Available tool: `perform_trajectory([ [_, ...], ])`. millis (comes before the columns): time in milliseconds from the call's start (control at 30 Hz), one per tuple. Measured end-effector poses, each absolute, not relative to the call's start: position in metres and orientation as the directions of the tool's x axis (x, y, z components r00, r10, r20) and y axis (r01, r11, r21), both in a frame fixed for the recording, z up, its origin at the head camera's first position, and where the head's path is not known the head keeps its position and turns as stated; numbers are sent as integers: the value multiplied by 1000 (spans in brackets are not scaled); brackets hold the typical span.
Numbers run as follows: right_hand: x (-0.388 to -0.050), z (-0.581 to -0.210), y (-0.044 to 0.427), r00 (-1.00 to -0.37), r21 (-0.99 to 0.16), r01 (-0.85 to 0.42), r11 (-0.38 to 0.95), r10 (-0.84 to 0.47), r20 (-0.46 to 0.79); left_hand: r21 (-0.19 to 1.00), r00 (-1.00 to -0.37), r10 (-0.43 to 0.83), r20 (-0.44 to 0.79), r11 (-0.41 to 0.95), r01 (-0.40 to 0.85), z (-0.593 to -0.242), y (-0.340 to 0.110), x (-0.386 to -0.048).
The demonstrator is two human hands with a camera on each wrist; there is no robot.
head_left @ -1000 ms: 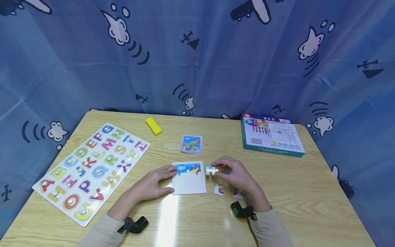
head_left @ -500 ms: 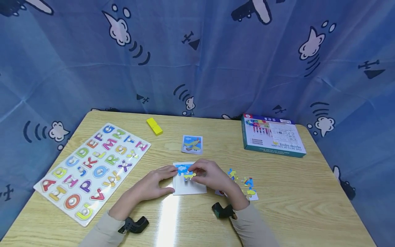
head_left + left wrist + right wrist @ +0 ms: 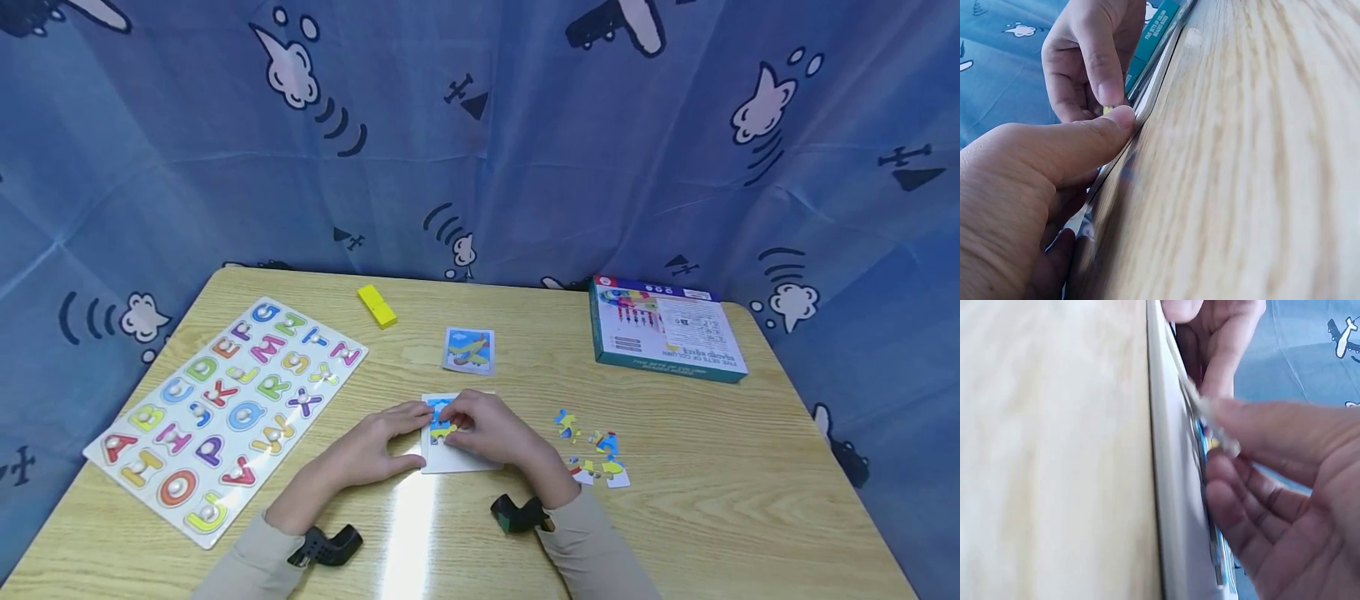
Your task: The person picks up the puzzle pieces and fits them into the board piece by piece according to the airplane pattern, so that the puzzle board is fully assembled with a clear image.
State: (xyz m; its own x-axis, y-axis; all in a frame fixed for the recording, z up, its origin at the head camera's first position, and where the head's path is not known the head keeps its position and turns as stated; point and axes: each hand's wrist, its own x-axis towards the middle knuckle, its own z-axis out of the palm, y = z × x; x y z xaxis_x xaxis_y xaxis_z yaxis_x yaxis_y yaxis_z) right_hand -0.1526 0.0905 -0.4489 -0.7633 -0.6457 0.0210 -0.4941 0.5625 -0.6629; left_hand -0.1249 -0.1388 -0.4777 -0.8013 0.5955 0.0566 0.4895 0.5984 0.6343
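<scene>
Pinching a tilted puzzle piece (image 3: 442,434) over the white tray (image 3: 454,462), the right hand (image 3: 491,427) looks mid-fitting as the left hand (image 3: 373,448), thumb and fingers apart, touches the tray's left edge, and next probably comes aligning, then pressing!

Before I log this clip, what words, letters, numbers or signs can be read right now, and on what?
"A" to "Z", one of each: the letter board.
"FIVE SETS OF COLUMN": the box, upside down in the head view.
"BEADED": next line, same box; the word after it is unclear.
The box's remaining print is too small or blurred to read.
None can be made out on the loose puzzle pieces or puzzle tray.
</scene>
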Motion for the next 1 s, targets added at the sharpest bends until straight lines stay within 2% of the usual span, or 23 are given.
perform_trajectory([
  [500,-150,-453,86,-756,-548,-562,619,-653,37,627,-797,600,64,598,500,-478,-139,-126],
  [1000,-146,-454,86,-765,-545,-566,619,-641,66,624,-783,618,69,586,517,-479,-139,-126],
])
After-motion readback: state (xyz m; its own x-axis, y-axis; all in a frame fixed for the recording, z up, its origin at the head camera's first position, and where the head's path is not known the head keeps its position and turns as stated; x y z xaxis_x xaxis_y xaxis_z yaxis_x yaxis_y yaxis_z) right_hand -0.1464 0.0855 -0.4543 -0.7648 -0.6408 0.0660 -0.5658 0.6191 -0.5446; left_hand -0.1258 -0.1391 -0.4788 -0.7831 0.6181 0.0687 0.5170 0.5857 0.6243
